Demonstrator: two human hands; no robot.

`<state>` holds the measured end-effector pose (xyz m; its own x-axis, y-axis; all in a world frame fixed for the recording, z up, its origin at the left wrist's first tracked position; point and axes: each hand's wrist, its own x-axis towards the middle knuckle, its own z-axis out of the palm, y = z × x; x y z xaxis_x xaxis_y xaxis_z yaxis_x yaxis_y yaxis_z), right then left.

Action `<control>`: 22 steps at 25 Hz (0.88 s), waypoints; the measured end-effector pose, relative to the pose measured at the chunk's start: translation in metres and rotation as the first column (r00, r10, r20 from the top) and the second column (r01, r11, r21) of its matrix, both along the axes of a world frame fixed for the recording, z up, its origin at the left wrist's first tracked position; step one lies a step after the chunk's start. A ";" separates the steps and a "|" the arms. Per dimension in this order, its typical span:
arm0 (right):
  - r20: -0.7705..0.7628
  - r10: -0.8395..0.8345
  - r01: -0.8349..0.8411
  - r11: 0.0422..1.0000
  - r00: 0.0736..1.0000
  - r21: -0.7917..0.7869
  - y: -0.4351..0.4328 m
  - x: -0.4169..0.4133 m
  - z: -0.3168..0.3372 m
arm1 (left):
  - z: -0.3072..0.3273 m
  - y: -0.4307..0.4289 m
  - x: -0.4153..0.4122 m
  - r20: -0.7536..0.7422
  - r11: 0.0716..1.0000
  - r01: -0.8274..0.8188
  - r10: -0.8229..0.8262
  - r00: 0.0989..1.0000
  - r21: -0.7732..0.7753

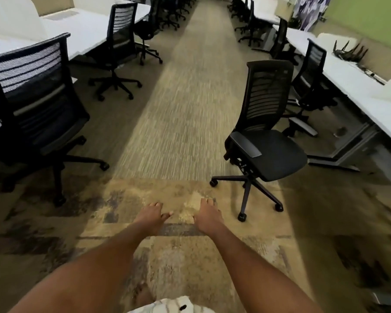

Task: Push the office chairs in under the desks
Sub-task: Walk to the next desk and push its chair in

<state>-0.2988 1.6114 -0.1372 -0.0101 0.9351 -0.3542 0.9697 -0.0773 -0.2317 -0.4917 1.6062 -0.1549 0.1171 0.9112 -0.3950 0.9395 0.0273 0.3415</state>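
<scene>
A black mesh-back office chair (266,141) stands out in the aisle on the right, turned sideways, apart from the white desk (357,91) on the right. Behind it another black chair (312,75) sits close to that desk. On the left, a black chair (34,102) is pushed against the left white desk (81,35), and a further chair (120,46) stands beyond it. My left hand (150,216) and right hand (209,214) are stretched forward over the carpet, palms down, fingers loosely apart, holding nothing. Both are short of the aisle chair.
A carpeted aisle (185,98) runs straight ahead between two rows of desks. More black chairs (149,30) line both sides farther back. Dark objects (350,53) lie on the right desk. A green wall (370,12) is at far right.
</scene>
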 end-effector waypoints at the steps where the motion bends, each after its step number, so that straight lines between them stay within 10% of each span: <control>1: 0.025 0.005 -0.006 1.000 1.000 0.008 0.025 -0.007 0.002 | 0.005 0.026 -0.007 0.013 1.000 0.013 -0.013 1.000 0.010; 22: 0.080 -0.145 0.133 0.981 0.986 0.140 0.502 -0.024 0.033 | 0.030 0.515 -0.001 0.154 0.995 0.084 -0.092 0.984 0.058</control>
